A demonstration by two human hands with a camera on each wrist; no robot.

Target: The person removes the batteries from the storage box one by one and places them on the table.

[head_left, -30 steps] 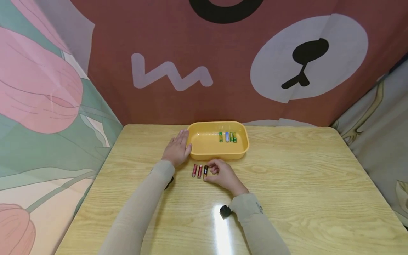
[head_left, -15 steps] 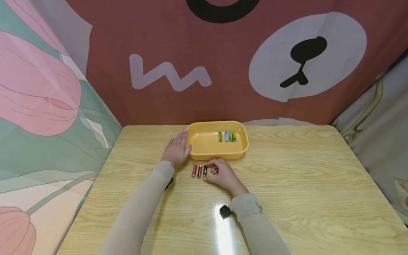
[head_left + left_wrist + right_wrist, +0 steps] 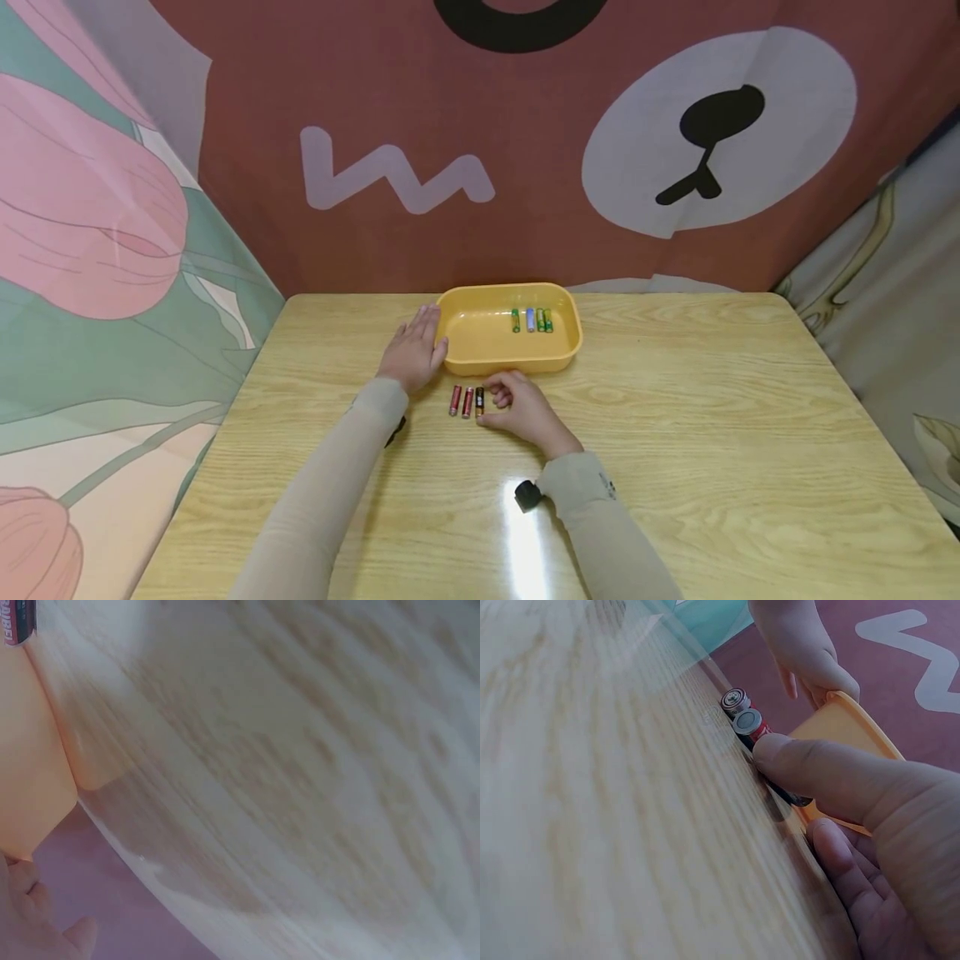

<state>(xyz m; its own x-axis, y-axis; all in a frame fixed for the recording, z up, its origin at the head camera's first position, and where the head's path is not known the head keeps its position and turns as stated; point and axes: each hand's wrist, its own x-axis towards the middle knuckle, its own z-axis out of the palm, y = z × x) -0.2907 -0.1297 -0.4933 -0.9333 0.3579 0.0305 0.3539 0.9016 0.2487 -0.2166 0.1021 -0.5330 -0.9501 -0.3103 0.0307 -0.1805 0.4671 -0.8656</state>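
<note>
- Our right hand (image 3: 528, 417) curls thumb and finger about the ends of the black battery (image 3: 480, 400).
- Two red batteries (image 3: 468, 403) lie beside it at nine o'clock.
- Our left hand (image 3: 410, 354), fingers straight, rests against the yellow tray (image 3: 517, 367), one o'clock from the battery.
- We judge this gripping or aligning; next calls for not nudging neighbours.
</note>
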